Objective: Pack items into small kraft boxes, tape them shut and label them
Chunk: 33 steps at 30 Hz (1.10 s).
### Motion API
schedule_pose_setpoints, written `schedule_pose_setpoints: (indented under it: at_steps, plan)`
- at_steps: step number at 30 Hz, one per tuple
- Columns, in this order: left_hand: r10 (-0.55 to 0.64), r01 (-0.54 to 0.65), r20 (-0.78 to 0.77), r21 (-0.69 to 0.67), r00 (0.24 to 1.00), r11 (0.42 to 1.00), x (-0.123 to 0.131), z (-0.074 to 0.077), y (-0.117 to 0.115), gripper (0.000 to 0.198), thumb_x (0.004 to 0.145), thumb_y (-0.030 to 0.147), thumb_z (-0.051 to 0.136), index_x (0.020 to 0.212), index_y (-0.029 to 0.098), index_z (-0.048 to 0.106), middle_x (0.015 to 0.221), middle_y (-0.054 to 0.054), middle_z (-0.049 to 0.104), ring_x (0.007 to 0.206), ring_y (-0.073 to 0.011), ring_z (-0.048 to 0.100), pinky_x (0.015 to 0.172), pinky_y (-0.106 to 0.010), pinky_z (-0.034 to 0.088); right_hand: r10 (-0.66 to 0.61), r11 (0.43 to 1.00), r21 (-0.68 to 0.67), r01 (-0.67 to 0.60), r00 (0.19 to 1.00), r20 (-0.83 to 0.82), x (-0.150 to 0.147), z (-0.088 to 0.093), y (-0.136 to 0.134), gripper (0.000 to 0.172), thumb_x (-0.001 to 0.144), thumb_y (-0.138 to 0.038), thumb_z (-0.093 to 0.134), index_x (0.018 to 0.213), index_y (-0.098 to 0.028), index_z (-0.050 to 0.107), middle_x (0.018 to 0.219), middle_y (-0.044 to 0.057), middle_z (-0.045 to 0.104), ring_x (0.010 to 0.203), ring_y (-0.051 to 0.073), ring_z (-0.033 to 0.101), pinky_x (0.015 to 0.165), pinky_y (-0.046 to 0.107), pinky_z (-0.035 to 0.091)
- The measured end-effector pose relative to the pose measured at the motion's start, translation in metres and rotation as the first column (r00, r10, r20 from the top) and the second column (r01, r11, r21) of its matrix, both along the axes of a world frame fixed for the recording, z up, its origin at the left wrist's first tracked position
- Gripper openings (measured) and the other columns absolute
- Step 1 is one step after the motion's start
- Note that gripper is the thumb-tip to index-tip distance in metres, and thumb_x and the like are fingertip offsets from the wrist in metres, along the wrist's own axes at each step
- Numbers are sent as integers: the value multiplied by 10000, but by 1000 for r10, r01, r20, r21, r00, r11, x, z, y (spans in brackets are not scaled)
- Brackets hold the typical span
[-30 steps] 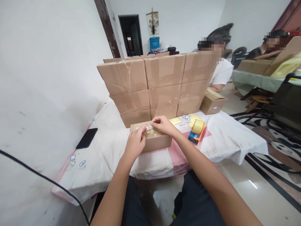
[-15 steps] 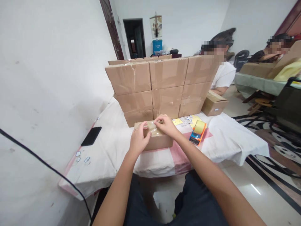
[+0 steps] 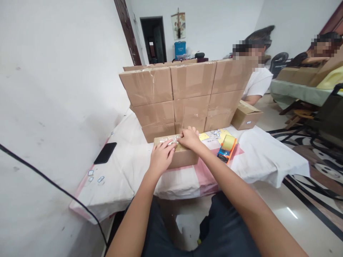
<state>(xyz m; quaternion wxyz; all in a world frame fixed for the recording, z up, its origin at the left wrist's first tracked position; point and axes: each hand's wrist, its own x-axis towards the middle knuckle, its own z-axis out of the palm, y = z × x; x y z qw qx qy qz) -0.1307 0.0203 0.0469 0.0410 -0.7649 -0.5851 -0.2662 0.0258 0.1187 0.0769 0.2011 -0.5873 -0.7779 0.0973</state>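
A small cardboard box [image 3: 184,159] lies in front of me near the table's front edge. Crinkled clear packing tape [image 3: 170,138] shines along its top. My left hand [image 3: 162,154] rests on the box top with fingers stretched across the tape. On the other side, my right hand [image 3: 190,138] has its fingers curled in a pinch at the tape's right part; the fingertips are partly hidden. To the right, an orange and blue tape dispenser [image 3: 226,149] with a yellowish roll lies on the tablecloth.
Stacked taped cartons [image 3: 190,96] form a wall just behind the box. Another carton [image 3: 245,116] stands at the right, near a person in a white shirt [image 3: 264,80]. A black phone [image 3: 105,153] and several small labels [image 3: 91,173] lie at the left. A black cable [image 3: 53,188] hangs in front.
My left hand has flattened onto the box top. The right hand has shifted slightly right, its fingers more curled. The view has moved a little.
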Motion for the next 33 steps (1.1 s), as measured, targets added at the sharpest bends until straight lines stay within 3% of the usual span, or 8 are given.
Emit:
schedule_pose_setpoints:
  at_steps: [6,11,16,20,22,25,29,33]
  plan:
    - [46,-45,50,-20,998,999,2,1,-1,328,970,256,467,1216,298,680,1382,-26,631,1227,-269,576,1003,-451,451,-153,969,137,206,934,-324,52,-19,6,133,813,-326,601,808,-194,619,947,99,636,950,262,552,847,371,400]
    - [66,-65,21,-16,998,998,6,1,-2,356,965,231,450,1238,295,670,1418,-21,604,1235,-272,573,1005,-461,443,-234,960,0,280,803,-547,101,-53,4,138,815,-294,566,717,-196,568,778,47,657,748,202,589,710,314,409]
    - [56,-56,-19,-27,998,998,7,1,1,350,973,243,452,1199,334,702,1361,28,654,1200,-276,577,951,-457,445,-200,979,-119,165,887,-416,116,-82,8,146,838,-198,540,797,-167,677,861,71,704,808,210,634,739,307,430]
    - [111,-111,-5,-54,994,992,9,0,2,331,976,368,486,1245,350,678,1327,24,677,1202,-306,569,965,-488,432,-97,990,-121,79,984,-148,118,-105,14,303,884,-120,501,1071,-142,737,1091,152,642,962,234,628,843,317,434]
    - [112,-114,-26,-61,993,992,12,0,1,354,971,434,495,1268,344,666,1351,18,661,1206,-324,565,980,-509,418,-65,991,-123,60,997,-36,117,-113,14,365,904,-106,476,1167,-179,717,1128,162,590,997,255,607,838,329,430]
    - [116,-119,-50,-63,992,991,15,-1,0,380,957,483,514,1275,337,664,1366,12,650,1211,-338,562,987,-525,409,-39,991,-126,46,998,57,116,-118,13,388,881,-53,453,1126,-207,711,1094,159,558,1006,284,568,795,342,419]
    - [128,-130,-41,-52,991,990,11,-1,2,373,943,479,549,1268,343,669,1349,11,661,1203,-328,569,998,-518,410,-31,993,-111,36,999,45,118,-114,12,266,864,-60,465,950,-178,687,1041,155,551,968,286,535,728,338,400]
    - [132,-130,12,-80,991,988,-7,1,9,326,939,476,558,1200,356,710,1298,30,694,1163,-286,603,988,-483,434,69,984,-141,-106,967,-244,125,-109,11,100,864,-169,551,883,-175,649,969,82,558,853,200,549,737,308,413]
